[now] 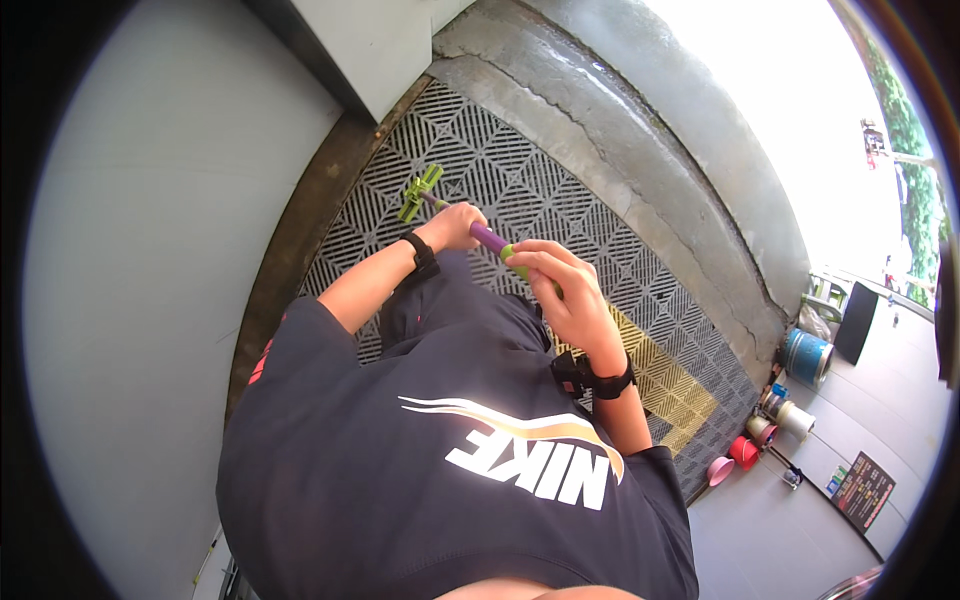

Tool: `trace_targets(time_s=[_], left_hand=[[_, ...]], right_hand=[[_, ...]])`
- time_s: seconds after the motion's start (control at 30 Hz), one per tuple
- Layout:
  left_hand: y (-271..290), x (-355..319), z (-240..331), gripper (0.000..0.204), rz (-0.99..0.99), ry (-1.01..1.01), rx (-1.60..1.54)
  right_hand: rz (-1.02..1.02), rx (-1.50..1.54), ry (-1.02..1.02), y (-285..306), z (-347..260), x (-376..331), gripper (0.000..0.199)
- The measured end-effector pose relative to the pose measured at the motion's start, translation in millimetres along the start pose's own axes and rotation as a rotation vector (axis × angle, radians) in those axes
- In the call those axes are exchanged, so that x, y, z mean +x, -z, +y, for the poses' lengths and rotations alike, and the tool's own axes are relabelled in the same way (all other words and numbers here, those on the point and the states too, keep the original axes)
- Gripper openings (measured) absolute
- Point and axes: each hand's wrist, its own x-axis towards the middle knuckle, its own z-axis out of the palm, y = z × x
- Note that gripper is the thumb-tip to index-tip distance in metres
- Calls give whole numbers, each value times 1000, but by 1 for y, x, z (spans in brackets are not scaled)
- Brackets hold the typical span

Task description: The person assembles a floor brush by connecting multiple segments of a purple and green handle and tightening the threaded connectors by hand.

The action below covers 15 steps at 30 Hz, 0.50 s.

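Note:
A mop (pixel 489 238) with a purple and lime-green pole slants across in front of my body. Its bare green head (pixel 421 193) points away to the far left, just above the grated floor tiles. My left hand (pixel 457 227) wraps round the pole close behind that head. Further back, near the pole's green section, my right hand (pixel 572 298) has its fingers and thumb closed on it. The near end of the pole is hidden behind my right hand. Dark bands circle both wrists.
Grey slatted floor tiles (pixel 510 170) with a yellow patch (pixel 665 385) lie underfoot. A pale wall (pixel 180 220) rises at the left, and cracked concrete (pixel 600 150) borders the tiles. Along the right wall stand a blue bucket (pixel 806 357), a red bucket (pixel 743 452) and other containers.

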Motion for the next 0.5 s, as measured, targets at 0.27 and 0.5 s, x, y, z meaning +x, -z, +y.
trace_targets(time_s=[0.27,0.5], left_hand=[[40,124,-4,9,-126,-25,33],[63,230,-20,15,-139,67,147]], right_hand=[[141,-23,-166,71,36,78,22],[130,97,-189,140,135,132,21]])
